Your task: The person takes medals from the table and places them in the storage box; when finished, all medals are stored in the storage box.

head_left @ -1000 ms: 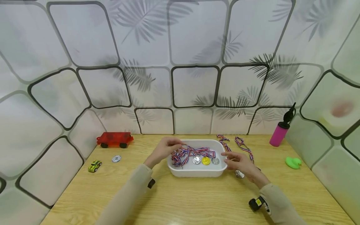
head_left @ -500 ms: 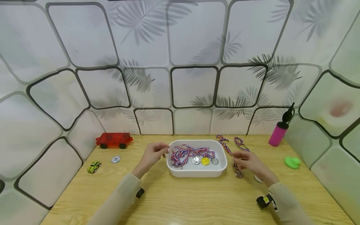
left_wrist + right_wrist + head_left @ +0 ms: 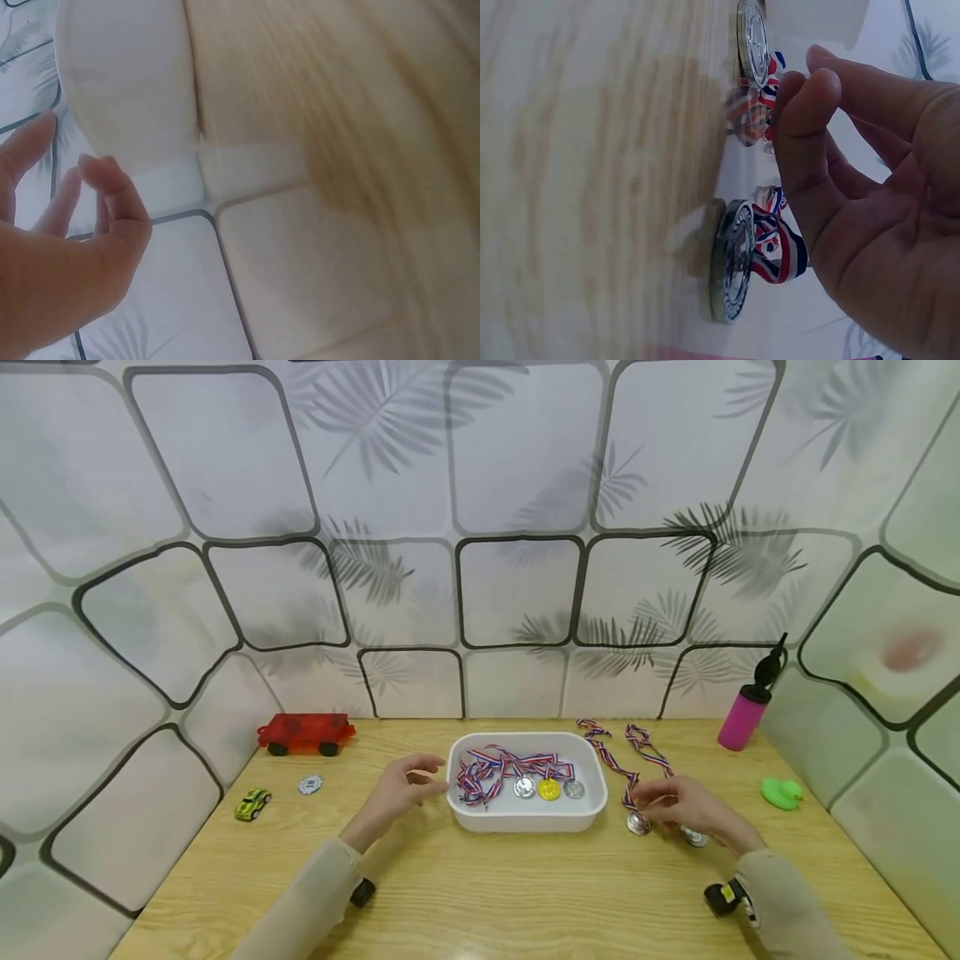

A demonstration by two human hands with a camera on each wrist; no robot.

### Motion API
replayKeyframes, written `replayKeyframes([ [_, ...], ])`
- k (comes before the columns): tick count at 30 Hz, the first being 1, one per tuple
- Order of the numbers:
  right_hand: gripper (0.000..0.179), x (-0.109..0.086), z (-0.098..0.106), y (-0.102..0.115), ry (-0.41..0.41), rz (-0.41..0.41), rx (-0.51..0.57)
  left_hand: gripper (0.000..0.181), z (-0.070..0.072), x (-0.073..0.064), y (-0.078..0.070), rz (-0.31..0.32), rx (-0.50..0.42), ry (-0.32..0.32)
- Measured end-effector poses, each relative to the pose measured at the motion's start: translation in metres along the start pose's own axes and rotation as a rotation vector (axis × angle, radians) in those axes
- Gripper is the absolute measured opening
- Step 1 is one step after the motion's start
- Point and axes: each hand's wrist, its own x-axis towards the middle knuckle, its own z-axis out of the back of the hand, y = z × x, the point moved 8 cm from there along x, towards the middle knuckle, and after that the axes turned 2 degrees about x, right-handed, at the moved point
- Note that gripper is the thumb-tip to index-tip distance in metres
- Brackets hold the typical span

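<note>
My left hand (image 3: 393,795) hovers just left of a white tray (image 3: 525,822), its fingers loosely bent around nothing; the left wrist view shows the tray wall (image 3: 127,82) beyond the fingertips. Inside the tray lie a gold medal (image 3: 550,789), two silver medals and a tangle of striped ribbons (image 3: 483,777). Right of the tray, my right hand (image 3: 690,806) is over two medals on the table, a nearer one (image 3: 638,822) and another silver medal (image 3: 693,838) partly under the hand. The right wrist view shows both medals (image 3: 735,262) beside bent fingers, with no ribbon visibly pinched.
On the left of the wooden table stand a red toy wagon (image 3: 307,732), a poker chip (image 3: 310,784) and a yellow-green toy car (image 3: 252,803). At the right are a green rubber duck (image 3: 782,793) and a pink hand pump (image 3: 744,718). Patterned walls enclose the table.
My left hand has withdrawn from the ribbons in the tray to its left side. My right hand has left the tray's right edge and moved right, over the medals on the table.
</note>
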Motion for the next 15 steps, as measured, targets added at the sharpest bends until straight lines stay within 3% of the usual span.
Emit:
replayKeyframes([
  [7,0.042,0.004,-0.01,0.001,0.111,0.001,0.005,0.051,-0.011,-0.003,-0.002,0.017,-0.035,0.088],
  [15,0.043,0.007,-0.015,0.004,0.124,0.025,-0.112,0.055,-0.016,-0.001,-0.004,0.024,-0.043,0.13],
])
